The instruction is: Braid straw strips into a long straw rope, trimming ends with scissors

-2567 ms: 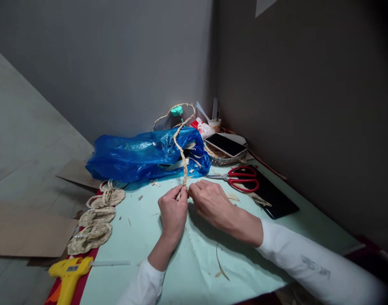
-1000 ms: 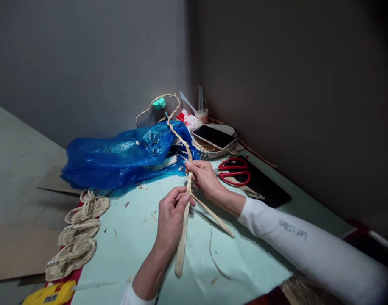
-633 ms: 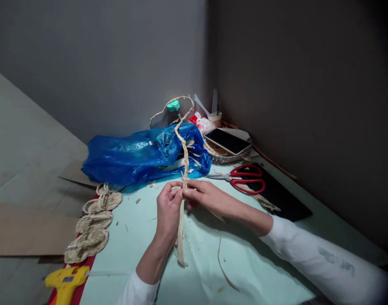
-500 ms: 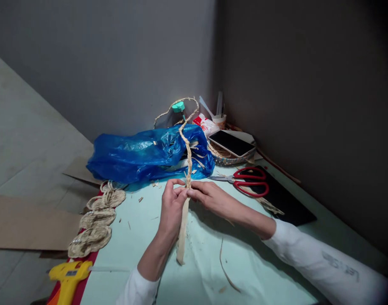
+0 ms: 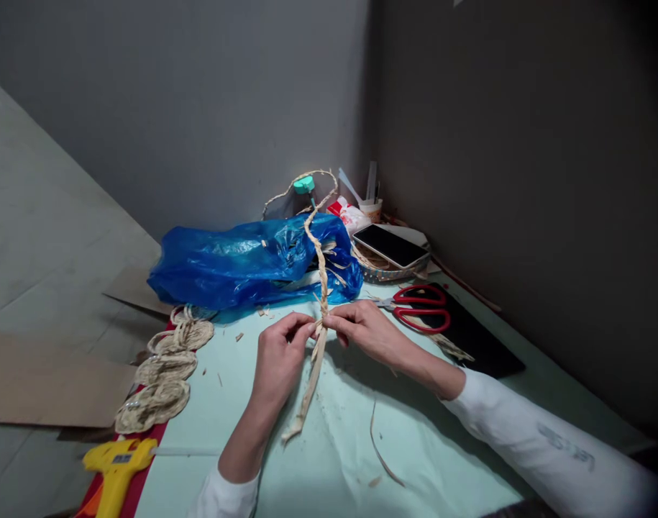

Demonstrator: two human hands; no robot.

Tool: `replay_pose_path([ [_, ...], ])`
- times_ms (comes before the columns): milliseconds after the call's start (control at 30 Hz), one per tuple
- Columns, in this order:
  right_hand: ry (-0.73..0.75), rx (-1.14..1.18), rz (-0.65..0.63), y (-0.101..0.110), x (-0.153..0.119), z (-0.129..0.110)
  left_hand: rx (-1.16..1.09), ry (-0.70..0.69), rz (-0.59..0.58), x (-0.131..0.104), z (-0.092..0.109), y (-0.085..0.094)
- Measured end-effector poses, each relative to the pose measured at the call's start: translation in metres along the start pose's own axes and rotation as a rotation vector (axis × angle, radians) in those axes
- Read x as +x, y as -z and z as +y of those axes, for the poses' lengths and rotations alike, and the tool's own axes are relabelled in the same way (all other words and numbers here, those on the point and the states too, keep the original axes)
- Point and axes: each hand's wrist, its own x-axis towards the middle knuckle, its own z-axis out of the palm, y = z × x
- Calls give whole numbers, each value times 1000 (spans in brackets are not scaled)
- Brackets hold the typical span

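A braid of pale dried plant fibre (image 5: 322,270) runs from between my hands up over a blue plastic bag (image 5: 236,262) and loops near the wall. My left hand (image 5: 281,352) pinches a strand at the braid's lower end between thumb and forefinger. Opposite it, my right hand (image 5: 364,327) is closed with thumb and forefinger on the same end of the braid. Below the fingers a loose flat strand (image 5: 310,399) hangs toward me over the table. The exact crossing of strands is partly hidden by my fingertips.
Red-handled scissors (image 5: 423,309) lie right of my hands on a black mat (image 5: 485,345). Behind them a phone (image 5: 390,244) rests on a round basket (image 5: 382,275). Coiled woven pieces (image 5: 164,367) and a yellow glue gun (image 5: 118,460) line the left edge.
My left hand has shifted left and pulls a strand away from the braid's end. The hanging strand's lower tip has swung left and looks narrower.
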Motion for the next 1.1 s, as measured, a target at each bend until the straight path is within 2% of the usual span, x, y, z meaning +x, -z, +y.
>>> replay_pose_path([
  [100, -38, 52, 14, 0, 0, 1, 22, -2, 47, -1, 1, 2],
  [200, -85, 95, 48, 0, -1, -2, 97, -59, 99, -4, 2, -1],
  [300, -138, 191, 78, -1, -2, -6, 235, -241, 161, -13, 2, -10],
  [400, -158, 378, 83, -1, -2, -6, 471, -550, 219, -23, -1, -24],
  [467, -152, 509, 69, -2, -1, -3, 661, -686, 248, -28, -3, -32],
  [600, -177, 636, 62, -4, 1, 4, 941, -811, 294, -29, -7, -42],
  [733, -225, 627, 122, -4, 3, 7, 972, -836, 248, -31, -10, -47],
  [800, -251, 614, 146, -3, 3, 8, 838, -810, 166, -32, -9, -46],
  [867, -250, 611, 156, -1, 3, 8, 632, -734, 135, -31, -7, -42],
  [933, -234, 600, 141, -1, 2, 7, 429, -586, 206, -26, -4, -34],
  [1000, -213, 574, 109, -2, 1, 5, 261, -371, 293, -18, -2, -26],
  [1033, -188, 563, 83, -3, 0, 4, 129, -243, 261, -13, -1, -22],
  [1100, -111, 575, 1, -5, -1, 1, -206, -2, 36, -5, -2, -18],
])
